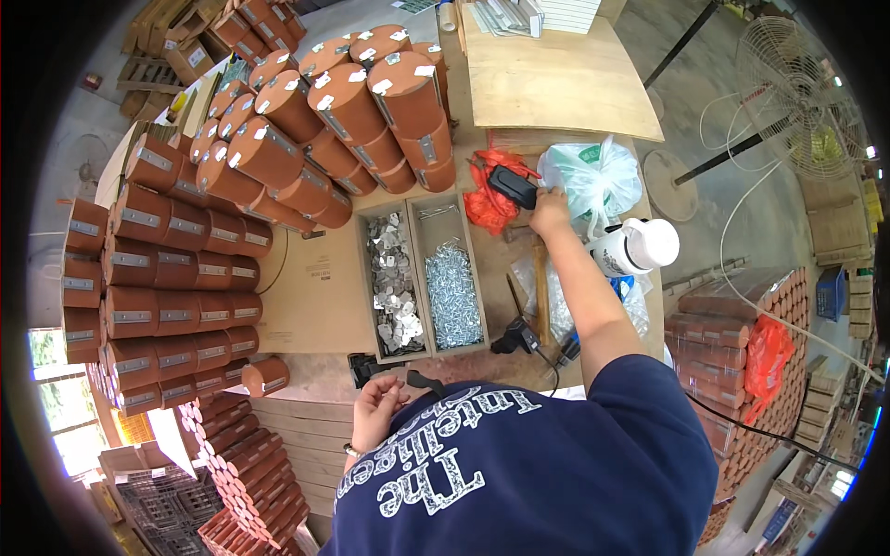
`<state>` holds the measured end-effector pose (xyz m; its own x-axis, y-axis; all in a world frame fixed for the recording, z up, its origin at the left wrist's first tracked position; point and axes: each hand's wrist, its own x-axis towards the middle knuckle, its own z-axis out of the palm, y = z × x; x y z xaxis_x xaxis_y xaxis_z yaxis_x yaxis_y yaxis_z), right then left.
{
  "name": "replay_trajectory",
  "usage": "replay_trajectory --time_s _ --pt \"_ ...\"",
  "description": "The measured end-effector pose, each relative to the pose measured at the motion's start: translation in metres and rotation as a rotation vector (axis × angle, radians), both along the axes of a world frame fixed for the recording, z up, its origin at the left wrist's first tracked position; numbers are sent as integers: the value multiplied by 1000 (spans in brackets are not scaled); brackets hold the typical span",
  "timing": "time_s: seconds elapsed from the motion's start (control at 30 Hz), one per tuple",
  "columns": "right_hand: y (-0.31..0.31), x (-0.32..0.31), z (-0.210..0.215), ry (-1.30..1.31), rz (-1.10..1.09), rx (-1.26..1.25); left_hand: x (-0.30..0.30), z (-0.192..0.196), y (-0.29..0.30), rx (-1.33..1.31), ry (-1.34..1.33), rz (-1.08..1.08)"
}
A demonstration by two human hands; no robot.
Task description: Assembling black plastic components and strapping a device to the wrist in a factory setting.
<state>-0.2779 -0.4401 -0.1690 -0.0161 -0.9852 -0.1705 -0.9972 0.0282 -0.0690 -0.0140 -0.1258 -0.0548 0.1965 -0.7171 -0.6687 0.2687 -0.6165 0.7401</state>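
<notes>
My right hand (552, 213) reaches far across the right of the table, its fingers closed at the near end of a black oblong case (513, 187). Under the case lies a crumpled red plastic bag (489, 211). A knotted white plastic bag (593, 176) is just right of that hand. Close to my body, my left hand (375, 410) has its fingers curled together; whatever they may hold is too small to make out. Beside its fingertips is a black strap (426, 381). Below my right arm stands a white bottle (635, 248).
Two open boxes hold flat metal pieces (394, 278) and screws (454, 296). Stacked brown cylinders (176, 269) with metal strips fill the left and back. A hammer (540, 287) and a power driver (519, 338) lie right of the boxes. A caged fan (797, 93) stands beyond the table.
</notes>
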Motion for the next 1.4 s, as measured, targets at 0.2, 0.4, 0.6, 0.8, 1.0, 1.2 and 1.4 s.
replay_trajectory --time_s 0.2,0.4,0.6,0.8,1.0,1.2,1.4 --pt "7 -18 13 -409 -5 -263 -3 2 3 1 -1 15" --pt "60 -7 86 -984 -79 -593 6 10 13 -31 -38 70" --pt "110 -8 142 -1040 170 -641 42 22 28 -65 -169 147" --pt "192 1 140 -935 233 -407 76 18 41 -81 -155 113" --pt "281 -7 83 -481 261 55 100 -2 46 -23 -171 -27" --pt "300 6 59 -286 108 160 110 -12 46 -40 -117 -158" --pt "266 3 50 -340 -62 -112 121 -19 45 -23 -167 -201"
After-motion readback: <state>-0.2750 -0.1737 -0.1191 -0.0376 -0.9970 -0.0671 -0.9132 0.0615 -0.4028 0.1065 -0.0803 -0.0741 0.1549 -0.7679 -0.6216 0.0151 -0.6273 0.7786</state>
